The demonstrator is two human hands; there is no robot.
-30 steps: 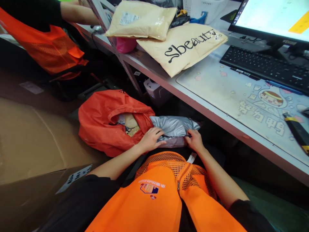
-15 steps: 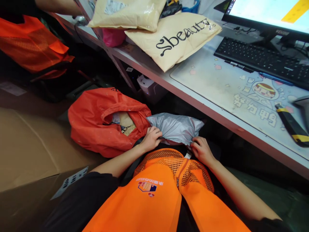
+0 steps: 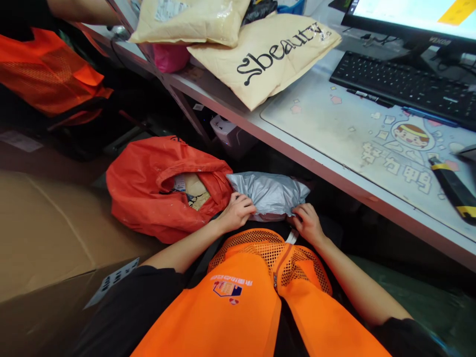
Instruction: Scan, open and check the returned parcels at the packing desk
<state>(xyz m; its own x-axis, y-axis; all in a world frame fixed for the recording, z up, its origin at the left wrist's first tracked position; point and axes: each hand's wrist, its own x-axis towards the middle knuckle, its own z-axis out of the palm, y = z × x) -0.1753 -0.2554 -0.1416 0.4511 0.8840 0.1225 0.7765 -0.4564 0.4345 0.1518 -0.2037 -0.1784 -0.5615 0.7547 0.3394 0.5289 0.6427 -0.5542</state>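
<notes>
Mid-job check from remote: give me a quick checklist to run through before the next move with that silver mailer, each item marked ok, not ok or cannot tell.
1. Hold on the silver poly mailer: ok. The left hand lies over its near side and the right hand is at its near edge.
2. Mailer apart from the orange-red sack: not ok. Its left end touches the sack.
3. Shipping label on the mailer: cannot tell. None shows on the visible face.
4. Sack mouth open: ok. A tan parcel shows inside.
5. Co-worker's arm away from the hands: ok. It reaches in at the far upper left.
</notes>
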